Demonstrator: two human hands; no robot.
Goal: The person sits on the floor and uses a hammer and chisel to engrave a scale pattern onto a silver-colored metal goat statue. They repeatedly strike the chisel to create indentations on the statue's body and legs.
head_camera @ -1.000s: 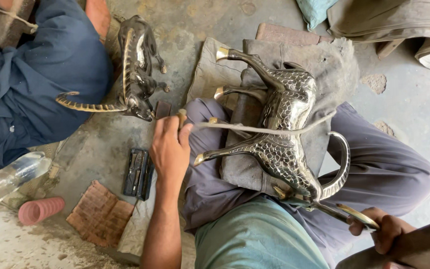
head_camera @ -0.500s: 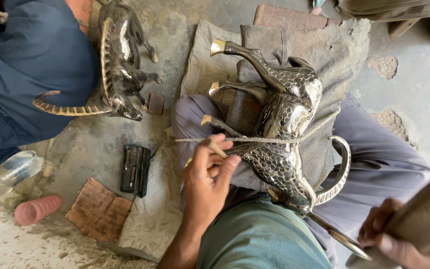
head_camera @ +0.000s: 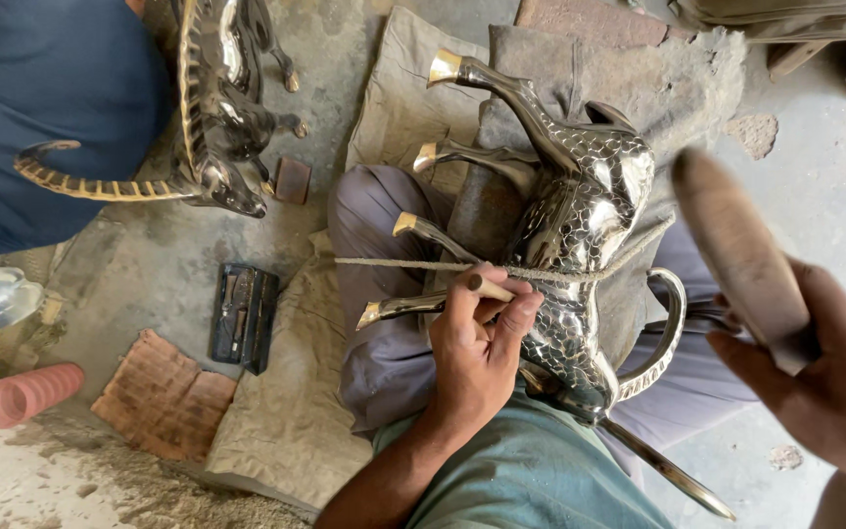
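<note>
A shiny metal antelope figure [head_camera: 580,225] with scale-like engraving lies on its side across my lap, legs pointing left, curved horns toward the lower right. A thin cord [head_camera: 394,263] runs taut across its body. My left hand [head_camera: 477,358] pinches a short rod-like punch [head_camera: 490,288] against the figure's flank near the legs. My right hand [head_camera: 829,387] grips a wooden mallet [head_camera: 736,250], raised at the right above the figure and blurred.
A second metal antelope [head_camera: 212,108] stands on the floor by another person in dark blue [head_camera: 41,108] at the upper left. A black tool case [head_camera: 244,317], a brick-coloured pad [head_camera: 164,394], a pink ribbed cup [head_camera: 26,394] and cloth sacking [head_camera: 281,431] lie on the floor.
My left hand moved from the cord onto the figure's flank with the punch. My right hand rose from the lower right with the mallet.
</note>
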